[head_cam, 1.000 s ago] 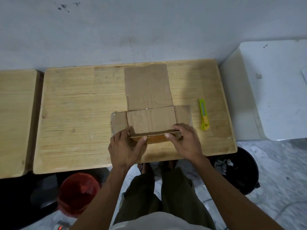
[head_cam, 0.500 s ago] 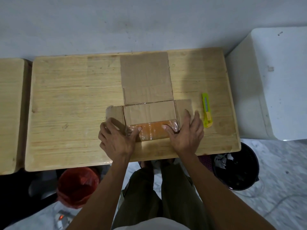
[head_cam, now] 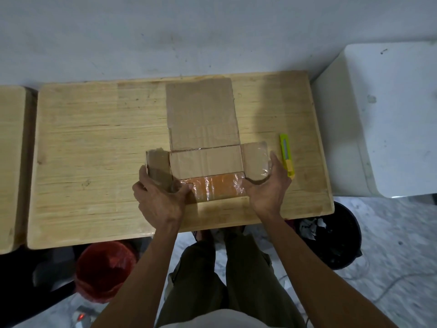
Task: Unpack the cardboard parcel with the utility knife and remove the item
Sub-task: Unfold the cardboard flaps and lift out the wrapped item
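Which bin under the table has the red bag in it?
The bin on the person's left, below the table's near edge. It has a red bag; the bin on the right is black with paper scraps.

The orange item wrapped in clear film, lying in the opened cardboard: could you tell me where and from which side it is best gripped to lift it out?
Probably by its two short ends, one hand from each side. The orange item lies flat and long across the unfolded cardboard, its side flaps folded down, and the left hand and right hand already sit at those ends. The film looks slippery, so grip firmly.
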Available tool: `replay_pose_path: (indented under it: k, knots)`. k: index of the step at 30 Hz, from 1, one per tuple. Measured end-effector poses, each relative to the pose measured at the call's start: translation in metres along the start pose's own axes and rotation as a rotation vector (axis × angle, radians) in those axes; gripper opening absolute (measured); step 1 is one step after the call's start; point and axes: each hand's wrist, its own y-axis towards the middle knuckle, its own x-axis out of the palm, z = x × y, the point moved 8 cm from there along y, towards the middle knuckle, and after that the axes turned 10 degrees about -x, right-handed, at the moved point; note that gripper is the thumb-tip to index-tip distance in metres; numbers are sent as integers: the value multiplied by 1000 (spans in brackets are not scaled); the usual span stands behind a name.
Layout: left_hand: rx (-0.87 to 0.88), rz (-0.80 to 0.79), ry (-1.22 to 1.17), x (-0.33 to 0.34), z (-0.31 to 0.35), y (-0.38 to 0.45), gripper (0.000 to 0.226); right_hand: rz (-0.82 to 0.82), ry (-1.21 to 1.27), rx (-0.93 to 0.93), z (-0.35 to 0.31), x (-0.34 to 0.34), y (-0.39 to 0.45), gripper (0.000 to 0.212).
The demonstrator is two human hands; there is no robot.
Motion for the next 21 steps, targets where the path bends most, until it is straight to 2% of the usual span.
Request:
replay_pose_path:
  k: [8,12,16,21]
  knots:
    - [85,2,33,0,17,-21,108,-80,68,-154,-36,21,-24,99]
    - [110,-72,-35,8,21,-28,95,-181,128,-117,-40,31,-29,84]
    - [160,-116,-143,13,26,-31,71,-257,157,-78,-38,40,-30,65]
    - [170,-81,-176,17,33,-19,48,-214,247,11,-39,40,-16,48]
